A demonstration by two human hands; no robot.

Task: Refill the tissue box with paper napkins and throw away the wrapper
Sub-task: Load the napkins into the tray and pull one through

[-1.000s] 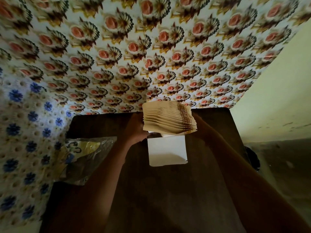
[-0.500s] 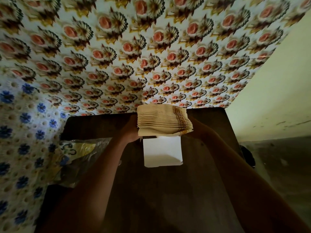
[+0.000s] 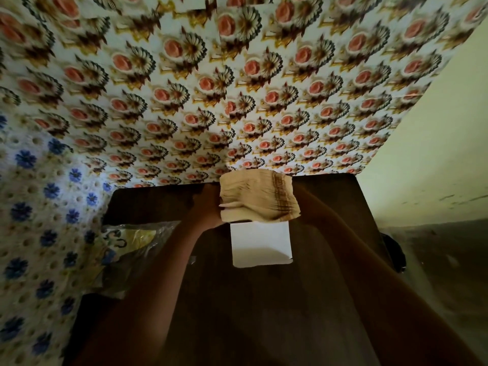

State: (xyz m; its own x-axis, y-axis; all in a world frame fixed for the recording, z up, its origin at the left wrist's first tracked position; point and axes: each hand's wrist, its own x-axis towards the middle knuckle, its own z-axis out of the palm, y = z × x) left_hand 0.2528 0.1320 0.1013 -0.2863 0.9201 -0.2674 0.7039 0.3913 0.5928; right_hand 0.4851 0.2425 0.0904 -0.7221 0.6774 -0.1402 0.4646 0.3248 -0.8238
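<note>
Fingers mostly hidden, seemingly both hands gripping napkin stack (image 3: 257, 198) over white tissue box (image 3: 261, 244)

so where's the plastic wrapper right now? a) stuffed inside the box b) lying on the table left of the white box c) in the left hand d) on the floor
b: the wrapper lies on the table to the left of the white box, apart from it, while the napkin stack is held over the box.

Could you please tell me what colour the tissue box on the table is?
The tissue box is plain white, seen in the head view.
</note>
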